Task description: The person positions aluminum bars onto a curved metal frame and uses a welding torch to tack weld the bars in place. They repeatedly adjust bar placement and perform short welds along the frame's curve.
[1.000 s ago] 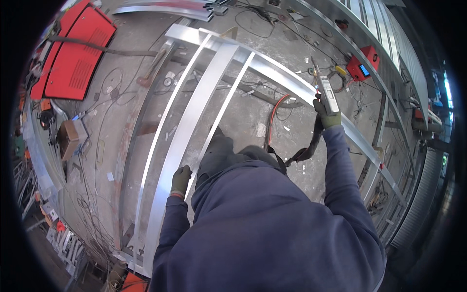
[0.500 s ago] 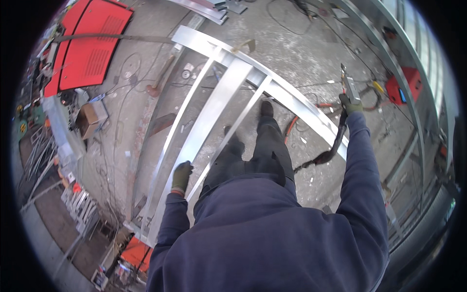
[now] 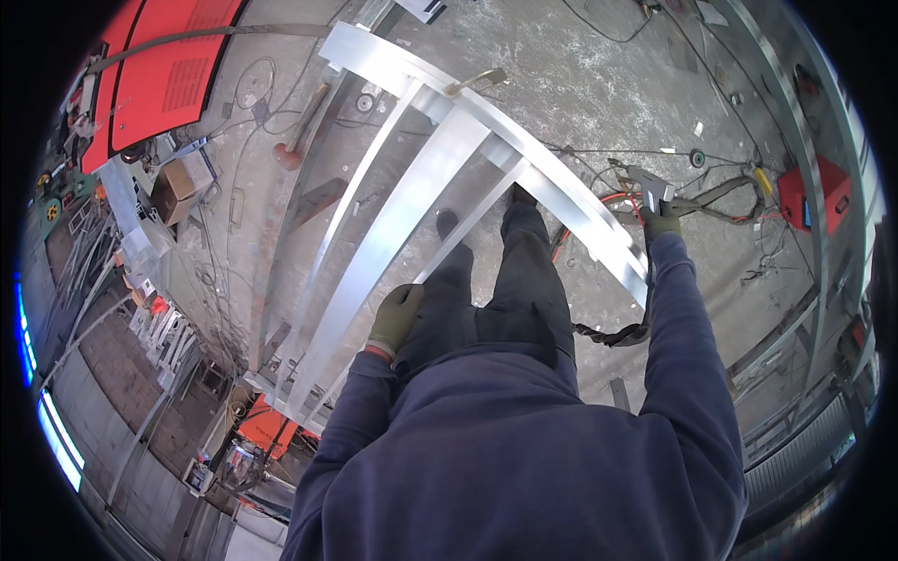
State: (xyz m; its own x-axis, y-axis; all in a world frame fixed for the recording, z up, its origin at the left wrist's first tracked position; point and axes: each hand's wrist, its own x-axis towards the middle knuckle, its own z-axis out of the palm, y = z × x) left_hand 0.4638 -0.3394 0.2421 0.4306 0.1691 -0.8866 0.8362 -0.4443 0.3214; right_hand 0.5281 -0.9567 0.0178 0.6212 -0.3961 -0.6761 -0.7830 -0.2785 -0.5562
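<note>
On a workshop's concrete floor (image 3: 608,103), I see the gloved left hand (image 3: 393,318) closed around a rail of the long silvery aluminium frame (image 3: 393,224), while the gloved right hand (image 3: 659,222) grips a metal clamp tool (image 3: 650,187) at its far edge; seating it squarely likely comes next.

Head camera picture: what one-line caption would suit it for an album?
Gloved left hand rests on a curved silver metal frame while the gloved right hand grips a grey metal tool.
</note>
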